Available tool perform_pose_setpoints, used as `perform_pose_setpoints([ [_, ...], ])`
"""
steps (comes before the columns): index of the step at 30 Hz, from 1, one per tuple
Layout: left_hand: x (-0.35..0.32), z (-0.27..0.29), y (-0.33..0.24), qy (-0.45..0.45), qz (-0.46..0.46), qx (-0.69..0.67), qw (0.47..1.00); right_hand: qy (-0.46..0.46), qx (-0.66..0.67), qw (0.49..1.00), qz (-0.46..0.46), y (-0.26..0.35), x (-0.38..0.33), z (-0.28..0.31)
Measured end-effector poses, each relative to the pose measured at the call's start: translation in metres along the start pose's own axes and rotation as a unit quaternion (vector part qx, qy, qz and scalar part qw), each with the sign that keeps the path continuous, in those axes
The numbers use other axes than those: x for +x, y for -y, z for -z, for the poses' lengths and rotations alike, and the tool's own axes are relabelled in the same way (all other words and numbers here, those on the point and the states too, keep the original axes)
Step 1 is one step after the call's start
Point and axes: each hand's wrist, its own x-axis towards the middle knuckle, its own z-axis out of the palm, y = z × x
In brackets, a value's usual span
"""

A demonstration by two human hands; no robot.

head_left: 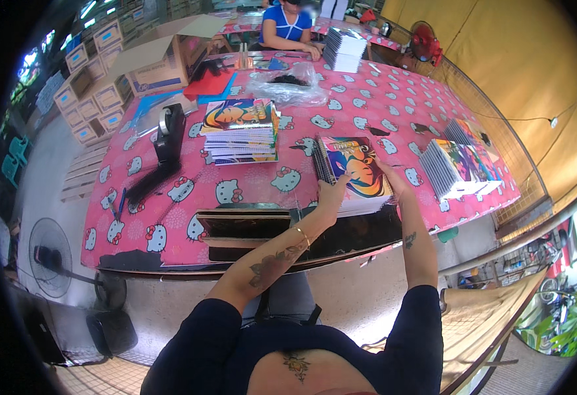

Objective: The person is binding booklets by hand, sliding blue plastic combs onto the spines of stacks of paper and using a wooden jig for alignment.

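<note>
Between both hands' closed fingers (pixel 341 179) sits the gripped colourful notebook stack (pixel 356 172)

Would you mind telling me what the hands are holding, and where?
Both hold a colourful spiral notebook: left hand at its lower left edge, right hand at its right edge.

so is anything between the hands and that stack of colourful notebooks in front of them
Nothing visible. The left hand already rests on the near left edge of the notebook stack, and the right hand touches its right side. The tape dispenser and the other notebook pile lie well off to the left.
</note>
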Motion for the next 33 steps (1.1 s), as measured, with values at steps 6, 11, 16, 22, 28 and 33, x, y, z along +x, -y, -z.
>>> perform_pose_setpoints([
  [6, 0.025, -0.001, 0.015, -0.037, -0.006, 0.076, 0.996, 0.012, -0.002, 1.000, -0.004, -0.001, 0.005, -0.005],
  [11, 0.010, 0.019, -0.006, 0.005, 0.001, 0.075, 0.997, 0.029, 0.000, 0.999, -0.036, 0.001, 0.011, -0.018],
  [16, -0.044, 0.079, -0.143, 0.256, -0.314, 0.284, 0.869, -0.140, -0.051, 0.978, 0.149, 0.009, -0.024, 0.036],
  [22, 0.052, 0.289, -0.175, -0.086, -0.542, 0.636, 0.542, -0.058, -0.122, 0.926, 0.353, 0.041, -0.078, -0.085],
  [28, 0.011, 0.257, -0.187, -0.162, -0.602, 0.589, 0.514, 0.021, -0.168, 0.907, 0.386, 0.006, -0.095, -0.163],
  [33, -0.116, 0.194, -0.205, -0.078, -0.663, 0.548, 0.503, -0.004, -0.114, 0.886, 0.450, -0.026, -0.067, -0.215],
])
